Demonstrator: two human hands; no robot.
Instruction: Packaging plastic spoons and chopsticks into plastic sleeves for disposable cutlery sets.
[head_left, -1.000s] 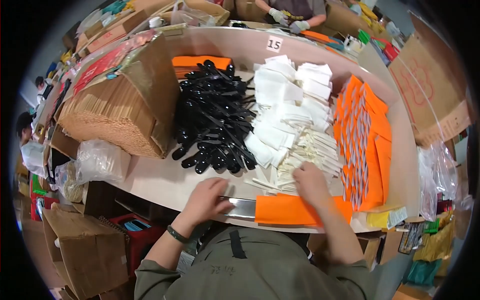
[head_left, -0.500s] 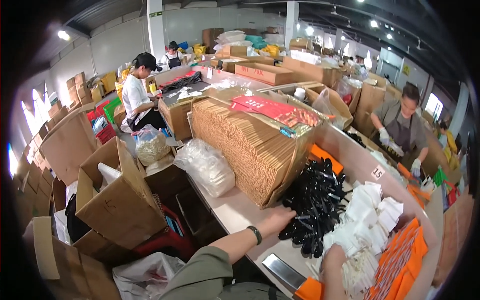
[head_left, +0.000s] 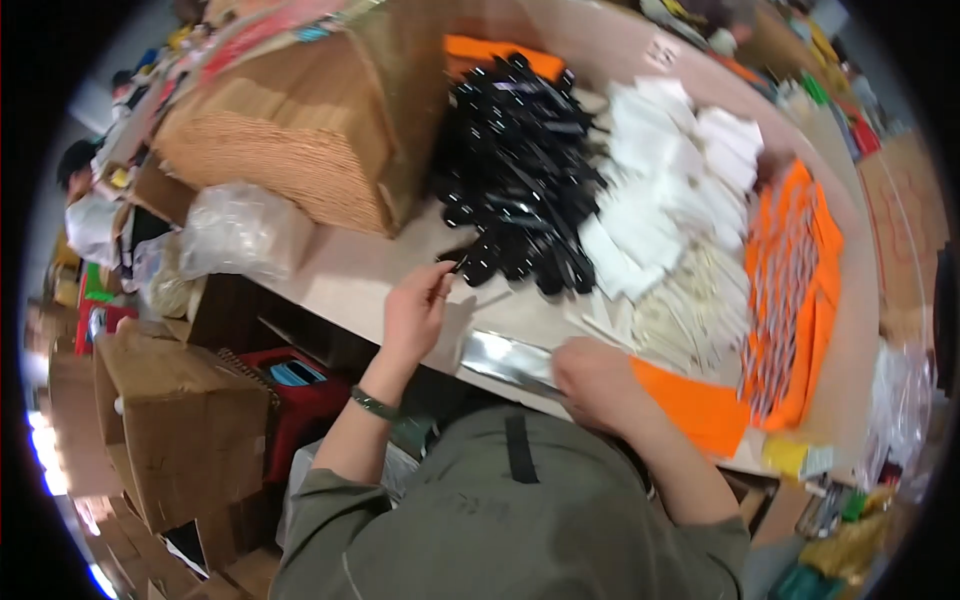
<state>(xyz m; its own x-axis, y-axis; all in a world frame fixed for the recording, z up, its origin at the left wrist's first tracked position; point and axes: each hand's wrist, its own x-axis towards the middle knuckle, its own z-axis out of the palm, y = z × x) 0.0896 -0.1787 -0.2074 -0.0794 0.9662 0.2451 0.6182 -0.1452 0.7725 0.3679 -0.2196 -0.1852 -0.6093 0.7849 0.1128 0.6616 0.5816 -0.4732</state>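
Observation:
My left hand (head_left: 418, 310) pinches a dark, thin piece, seemingly a black plastic spoon, at the near left edge of a heap of black plastic spoons (head_left: 520, 200). My right hand (head_left: 597, 382) is closed with fingers curled down, at the end of a shiny silver strip (head_left: 508, 360); what it holds, if anything, is hidden. Beside that hand lies a flat orange piece (head_left: 695, 410). Folded white napkins (head_left: 650, 185) are heaped right of the spoons, with thin cream-coloured sticks (head_left: 700, 310) in front of them. Orange packets with a striped pattern (head_left: 795, 290) lie at the far right.
A big carton packed with thin wooden sticks (head_left: 290, 140) stands at the back left of the table. A clear plastic bag (head_left: 245, 235) sits beside it. Left of the table are a cardboard box (head_left: 190, 420) and a red crate (head_left: 300, 410). A raised rim (head_left: 800, 110) bounds the table.
The view has tilted down toward the table and my body. My left hand has moved to the near edge of the spoon heap and pinches there; my right hand has left the white napkins for the silver strip.

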